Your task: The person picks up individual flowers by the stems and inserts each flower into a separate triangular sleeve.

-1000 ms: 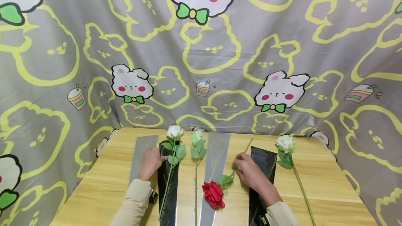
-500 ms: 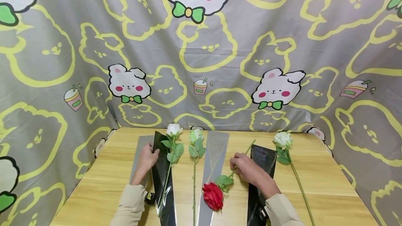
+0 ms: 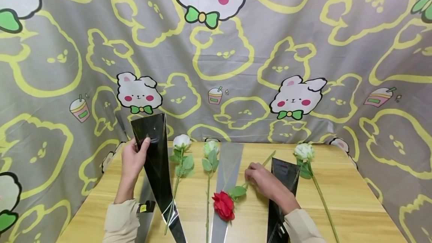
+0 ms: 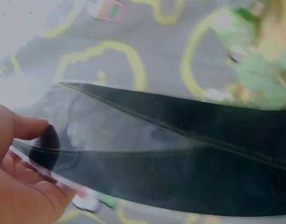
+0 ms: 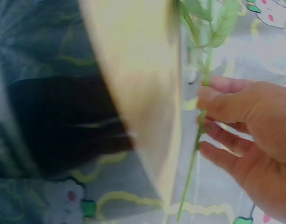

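My left hand [image 3: 134, 156] pinches the upper edge of a black flower wrapping sleeve [image 3: 156, 160], thumb on its front. The sleeve's wide top is raised above the table and its narrow end slants down to the right. In the left wrist view, thumb and fingers grip the edge of the sleeve [image 4: 147, 177]. My right hand [image 3: 259, 175] holds the green stem of a red rose [image 3: 224, 205], whose bloom points toward me over a clear sleeve. The right wrist view shows thumb and fingers around the stem [image 5: 191, 163]. A white rose [image 3: 181, 141] lies with its stem across the raised sleeve's lower part.
Two pale green-white roses, one [image 3: 210, 147] in the middle and another [image 3: 304, 152] at the right, lie on the wooden table [image 3: 344, 198]. A clear sleeve [image 3: 231, 160] lies between them. A second black sleeve [image 3: 285, 173] is beneath my right forearm. A patterned curtain [image 3: 236, 55] surrounds the table.
My left hand has taken the black sleeve by its edge and lifted its top up and to the left. The white rose has slid slightly left. The right hand keeps holding the red rose.
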{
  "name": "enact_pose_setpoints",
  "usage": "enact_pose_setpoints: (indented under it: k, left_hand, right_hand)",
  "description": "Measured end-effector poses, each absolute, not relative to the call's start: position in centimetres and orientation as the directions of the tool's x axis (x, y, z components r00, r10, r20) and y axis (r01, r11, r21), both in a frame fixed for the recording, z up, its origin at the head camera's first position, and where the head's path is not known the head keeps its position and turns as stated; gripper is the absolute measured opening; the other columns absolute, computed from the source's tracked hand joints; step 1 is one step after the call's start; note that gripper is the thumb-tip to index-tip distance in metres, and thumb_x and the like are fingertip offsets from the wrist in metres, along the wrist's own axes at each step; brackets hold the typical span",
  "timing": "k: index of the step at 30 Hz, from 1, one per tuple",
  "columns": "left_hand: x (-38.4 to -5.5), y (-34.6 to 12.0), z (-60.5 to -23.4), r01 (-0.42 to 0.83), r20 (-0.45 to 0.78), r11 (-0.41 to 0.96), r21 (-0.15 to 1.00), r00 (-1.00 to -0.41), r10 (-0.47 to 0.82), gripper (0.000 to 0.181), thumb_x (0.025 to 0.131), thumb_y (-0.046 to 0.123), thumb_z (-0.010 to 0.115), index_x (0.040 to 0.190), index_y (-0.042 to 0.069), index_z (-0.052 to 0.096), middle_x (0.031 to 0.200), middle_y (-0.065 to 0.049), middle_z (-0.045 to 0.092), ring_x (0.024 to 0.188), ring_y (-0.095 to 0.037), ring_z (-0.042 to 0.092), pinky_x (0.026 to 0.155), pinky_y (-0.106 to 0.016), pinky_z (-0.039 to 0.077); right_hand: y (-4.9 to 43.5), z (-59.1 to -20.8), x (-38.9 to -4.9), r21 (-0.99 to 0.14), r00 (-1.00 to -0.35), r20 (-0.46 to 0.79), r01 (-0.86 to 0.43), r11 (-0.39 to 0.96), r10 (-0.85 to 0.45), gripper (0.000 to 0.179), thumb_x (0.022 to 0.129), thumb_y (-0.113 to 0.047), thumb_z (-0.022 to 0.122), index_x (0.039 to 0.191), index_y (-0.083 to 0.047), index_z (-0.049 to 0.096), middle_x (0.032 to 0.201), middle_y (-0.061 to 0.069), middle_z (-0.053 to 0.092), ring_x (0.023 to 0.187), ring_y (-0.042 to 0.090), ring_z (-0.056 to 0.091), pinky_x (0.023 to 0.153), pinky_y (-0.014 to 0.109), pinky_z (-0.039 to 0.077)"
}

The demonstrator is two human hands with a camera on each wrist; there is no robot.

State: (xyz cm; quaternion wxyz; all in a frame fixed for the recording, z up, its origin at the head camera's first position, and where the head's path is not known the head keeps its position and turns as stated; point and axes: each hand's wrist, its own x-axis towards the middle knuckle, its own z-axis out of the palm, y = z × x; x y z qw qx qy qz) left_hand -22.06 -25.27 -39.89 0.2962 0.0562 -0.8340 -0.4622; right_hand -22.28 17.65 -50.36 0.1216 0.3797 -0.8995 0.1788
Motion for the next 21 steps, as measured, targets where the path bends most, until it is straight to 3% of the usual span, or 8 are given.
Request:
enact_pose_setpoints:
  k: [3,5,9,12,15,17,21]
  left_hand:
    - [-21.5,-24.5,-38.1,0.308,0.510,0.466,0.830,-0.759,-0.406,0.034,0.101,0.016,0.066,0.077,-0.005,0.055,0.055,0.007,0.037,0.049,-0.005,0.034,0.046,-0.023,0.029]
    - [-21.1,-23.8,-36.9,0.377,0.527,0.384,0.843,-0.725,-0.444,0.034,0.102,0.016,0.065,0.078,-0.006,0.055,0.059,0.007,0.042,0.054,-0.006,0.037,0.050,-0.022,0.032]
    - [-20.2,-22.3,-34.8,0.457,0.502,0.214,0.863,-0.731,-0.462,0.027,0.104,0.017,0.061,0.089,-0.005,0.059,0.072,0.006,0.053,0.072,-0.010,0.045,0.065,-0.022,0.039]
    - [-19.3,-21.1,-33.6,0.512,0.581,0.277,0.813,-0.687,-0.436,0.025,0.105,0.015,0.059,0.095,-0.007,0.063,0.075,0.005,0.054,0.071,-0.012,0.046,0.065,-0.024,0.038]
    - [-18.1,-19.8,-32.5,0.582,0.710,0.408,0.704,-0.573,-0.408,0.023,0.105,0.009,0.058,0.098,-0.010,0.067,0.067,0.004,0.047,0.062,-0.011,0.041,0.059,-0.024,0.033]
    - [-17.5,-18.8,-31.8,0.620,0.750,0.423,0.661,-0.524,-0.403,0.022,0.104,0.006,0.059,0.095,-0.012,0.068,0.064,0.004,0.046,0.058,-0.009,0.038,0.057,-0.023,0.031]
    - [-17.2,-16.7,-31.2,0.643,0.690,0.275,0.715,-0.586,-0.425,0.021,0.101,0.006,0.065,0.091,-0.013,0.070,0.066,0.003,0.060,0.059,-0.007,0.045,0.054,-0.020,0.034]
  right_hand:
    - [17.7,-49.3,-22.3,-0.216,-0.652,0.476,-0.737,0.640,-0.590,0.028,0.088,0.013,0.071,0.094,-0.013,0.068,0.096,-0.002,0.059,0.091,0.017,0.056,0.074,0.030,0.053]
    - [17.9,-48.2,-22.4,-0.227,-0.628,0.555,-0.745,0.627,-0.546,0.028,0.088,0.015,0.070,0.097,-0.012,0.068,0.098,-0.002,0.060,0.093,0.017,0.057,0.075,0.032,0.054]
    - [18.4,-46.1,-22.3,-0.270,-0.602,0.679,-0.737,0.620,-0.420,0.029,0.089,0.016,0.069,0.102,-0.010,0.068,0.102,0.000,0.062,0.094,0.018,0.061,0.075,0.032,0.055]
    - [18.8,-44.8,-22.1,-0.334,-0.595,0.752,-0.716,0.613,-0.285,0.028,0.089,0.015,0.070,0.103,-0.008,0.069,0.104,0.003,0.065,0.093,0.019,0.064,0.072,0.022,0.054]
    - [19.2,-43.8,-21.8,-0.428,-0.588,0.799,-0.705,0.566,-0.128,0.026,0.089,0.017,0.069,0.104,-0.004,0.069,0.104,0.006,0.067,0.097,0.018,0.067,0.080,0.013,0.053]
    - [19.4,-43.4,-21.5,-0.479,-0.578,0.815,-0.700,0.529,-0.027,0.026,0.088,0.018,0.068,0.106,0.000,0.069,0.105,0.010,0.069,0.103,0.016,0.068,0.085,0.013,0.052]
    - [20.1,-43.0,-21.2,-0.587,-0.600,0.790,-0.679,0.440,0.127,0.019,0.094,0.017,0.061,0.110,0.007,0.064,0.104,0.019,0.071,0.102,0.006,0.068,0.081,0.013,0.053]
